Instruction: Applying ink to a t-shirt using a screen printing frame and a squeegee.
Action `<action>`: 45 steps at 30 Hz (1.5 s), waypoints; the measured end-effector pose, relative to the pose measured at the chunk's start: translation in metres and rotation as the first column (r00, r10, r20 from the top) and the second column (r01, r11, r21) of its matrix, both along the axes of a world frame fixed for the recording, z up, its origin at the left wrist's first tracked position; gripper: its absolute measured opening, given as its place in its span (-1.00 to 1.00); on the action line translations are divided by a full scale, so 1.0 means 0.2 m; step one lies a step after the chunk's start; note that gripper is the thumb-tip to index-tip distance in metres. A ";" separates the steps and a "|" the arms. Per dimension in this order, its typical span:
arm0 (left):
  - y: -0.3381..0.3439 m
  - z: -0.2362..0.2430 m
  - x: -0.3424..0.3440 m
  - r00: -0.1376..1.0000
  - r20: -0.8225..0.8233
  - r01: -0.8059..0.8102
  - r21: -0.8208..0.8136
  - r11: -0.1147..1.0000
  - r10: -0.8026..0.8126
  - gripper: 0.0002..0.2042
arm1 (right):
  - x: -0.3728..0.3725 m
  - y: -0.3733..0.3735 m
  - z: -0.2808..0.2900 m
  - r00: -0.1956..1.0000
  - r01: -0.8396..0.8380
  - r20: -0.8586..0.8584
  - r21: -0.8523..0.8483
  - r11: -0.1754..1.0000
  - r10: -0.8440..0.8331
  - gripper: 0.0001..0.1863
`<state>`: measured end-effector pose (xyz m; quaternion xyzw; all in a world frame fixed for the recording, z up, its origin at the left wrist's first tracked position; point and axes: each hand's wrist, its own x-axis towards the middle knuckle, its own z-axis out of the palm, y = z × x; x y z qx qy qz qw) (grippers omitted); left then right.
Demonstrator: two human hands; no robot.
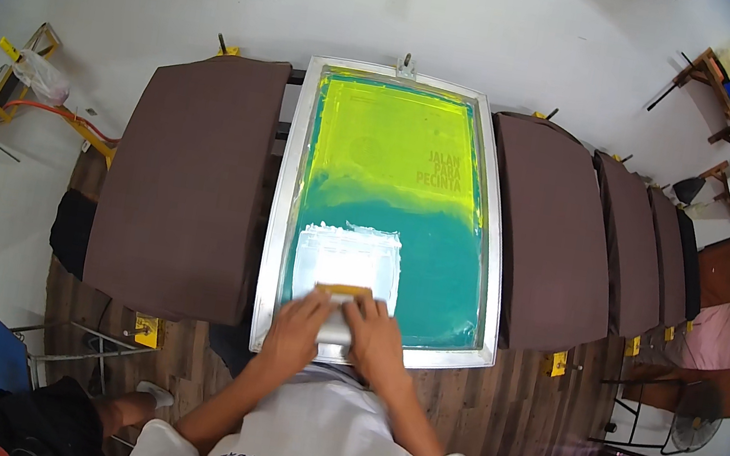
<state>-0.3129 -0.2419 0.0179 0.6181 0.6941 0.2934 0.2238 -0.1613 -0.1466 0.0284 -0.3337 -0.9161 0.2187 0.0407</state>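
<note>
My left hand (298, 323) and my right hand (373, 330) both grip a squeegee (341, 291) with an orange blade and pale handle, near the lower left of a metal-framed printing screen (492, 296). The squeegee meets a square patch of white ink (348, 254). Around that patch the mesh is teal (439, 273), turning yellow-green (383, 116) toward the far end, where faint lettering shows. My fingers hide much of the squeegee's handle.
Brown-covered boards (182, 180) (545, 237) flank the screen in a row. A person's leg (127, 405) is at lower left beside a blue panel (2, 347). A fan (698, 415) stands at right, below wall shelves (720, 93). A hose (58, 117) runs at left.
</note>
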 end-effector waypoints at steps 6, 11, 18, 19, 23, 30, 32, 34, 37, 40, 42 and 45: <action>-0.09 0.15 0.04 0.997 -0.028 0.068 -0.104 0.992 -0.071 -0.43 | 0.07 -0.11 0.14 0.999 -0.016 0.037 -0.131 0.991 0.021 -0.41; 0.18 0.31 -0.09 0.995 -0.049 0.077 -0.161 0.984 -0.086 -0.51 | -0.08 0.11 0.25 0.998 -0.009 0.068 -0.079 0.997 0.014 -0.53; 0.27 0.12 -0.10 0.987 -0.146 0.075 0.021 0.997 -0.072 -0.47 | -0.14 0.19 0.06 0.994 0.095 0.046 0.037 0.995 -0.096 -0.47; 0.25 0.09 -0.09 0.992 -0.123 0.044 0.048 0.998 -0.038 -0.46 | -0.14 0.17 0.03 0.995 0.100 0.015 0.059 0.993 -0.101 -0.47; 0.20 0.07 -0.08 0.991 -0.126 0.035 -0.032 0.999 -0.039 -0.40 | -0.13 0.13 0.01 0.996 0.084 -0.042 0.143 0.986 -0.079 -0.65; 0.21 0.06 -0.08 0.993 -0.118 0.032 0.012 0.999 -0.030 -0.36 | -0.14 0.12 -0.01 0.993 0.108 -0.069 0.181 0.978 -0.097 -0.63; 0.21 0.04 -0.08 0.995 -0.103 0.018 0.029 0.999 -0.015 -0.36 | -0.14 0.11 -0.05 0.984 0.138 -0.142 0.230 0.963 -0.107 -0.62; 0.19 0.03 -0.07 0.997 -0.075 0.024 0.003 1.000 -0.023 -0.37 | -0.12 0.09 -0.09 0.983 0.132 -0.153 0.192 0.973 -0.103 -0.61; 0.19 0.05 -0.08 0.999 -0.008 0.049 -0.009 0.999 -0.049 -0.38 | -0.11 0.11 0.05 0.997 0.069 -0.047 -0.006 0.998 -0.069 -0.47; 0.19 0.02 -0.06 0.999 -0.030 0.023 0.049 0.999 -0.022 -0.38 | -0.11 0.11 0.04 0.996 0.084 -0.001 0.026 0.996 -0.084 -0.48; 0.17 0.01 -0.04 0.999 -0.042 0.024 0.040 0.999 -0.023 -0.38 | -0.11 0.07 -0.03 0.978 0.159 -0.145 0.071 0.985 -0.147 -0.49; 0.15 0.02 -0.03 0.998 -0.054 0.013 0.023 1.000 -0.012 -0.37 | -0.08 0.08 0.00 0.990 0.102 -0.105 0.062 0.993 -0.095 -0.55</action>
